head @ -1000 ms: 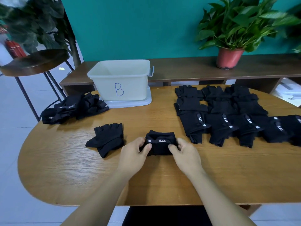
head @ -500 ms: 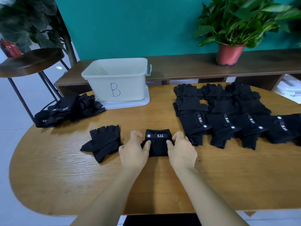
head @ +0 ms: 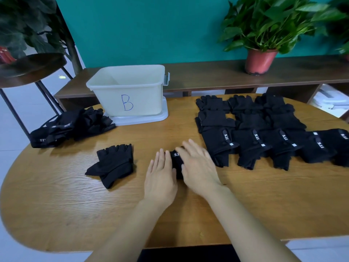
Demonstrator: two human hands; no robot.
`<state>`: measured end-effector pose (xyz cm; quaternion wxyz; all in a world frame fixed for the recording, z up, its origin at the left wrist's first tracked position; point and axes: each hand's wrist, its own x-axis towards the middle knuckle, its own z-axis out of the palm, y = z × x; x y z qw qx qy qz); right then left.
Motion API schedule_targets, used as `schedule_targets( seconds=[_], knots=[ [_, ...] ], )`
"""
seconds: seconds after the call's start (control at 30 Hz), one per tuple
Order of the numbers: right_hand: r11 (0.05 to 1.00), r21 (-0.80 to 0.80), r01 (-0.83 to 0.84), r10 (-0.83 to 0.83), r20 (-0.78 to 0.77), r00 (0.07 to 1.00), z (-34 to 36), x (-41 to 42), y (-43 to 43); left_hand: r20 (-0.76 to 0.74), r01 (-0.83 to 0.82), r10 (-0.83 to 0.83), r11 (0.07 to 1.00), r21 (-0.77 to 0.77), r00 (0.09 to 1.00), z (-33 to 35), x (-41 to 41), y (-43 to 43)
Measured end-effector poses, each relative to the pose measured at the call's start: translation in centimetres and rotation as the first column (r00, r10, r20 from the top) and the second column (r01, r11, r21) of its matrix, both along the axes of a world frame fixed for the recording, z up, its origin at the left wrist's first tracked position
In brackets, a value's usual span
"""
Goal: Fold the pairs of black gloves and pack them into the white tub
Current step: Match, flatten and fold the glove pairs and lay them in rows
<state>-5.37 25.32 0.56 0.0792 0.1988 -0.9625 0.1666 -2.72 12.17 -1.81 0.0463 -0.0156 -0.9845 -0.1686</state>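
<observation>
Centrally, left hand (head: 160, 173) and right hand (head: 198, 167), both flat and outstretched, press the folded black glove pair (head: 176, 158) onto the wooden table (head: 56, 195).

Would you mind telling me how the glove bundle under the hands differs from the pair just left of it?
The folded bundle is compact; the loose pair lies spread, finger stubs showing. The folded bundle shows a 5.11 label; the loose pair shows none. The left hand and right hand touch the folded bundle with straight fingers; nothing touches the loose pair. Both are black, on the wooden table.
</observation>
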Motion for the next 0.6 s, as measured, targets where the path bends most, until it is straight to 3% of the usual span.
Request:
schedule_targets(
  seconds=[0.07, 0.13, 0.6],
  knots=[
    [0.997, 0.061, -0.052, 0.037, 0.229, 0.973, -0.3, 0.0, 0.4, 0.054, 0.002, -0.002, 1.000, 0.002, 0.999, -0.5, 0.3, -0.1],
    [0.997, 0.066, -0.048, 0.028, 0.273, 0.962, -0.6, 0.3, 0.7, 0.058, 0.024, -0.026, 0.999, 0.025, 0.998, -0.5, 0.4, -0.4],
    [0.997, 0.032, 0.067, -0.070, 0.075, 0.995, -1.9, 7.9, 8.1, -0.035, 0.262, -0.261, 0.965, 0.025, 0.965, -1.0, 5.2, 5.1]
  ],
)
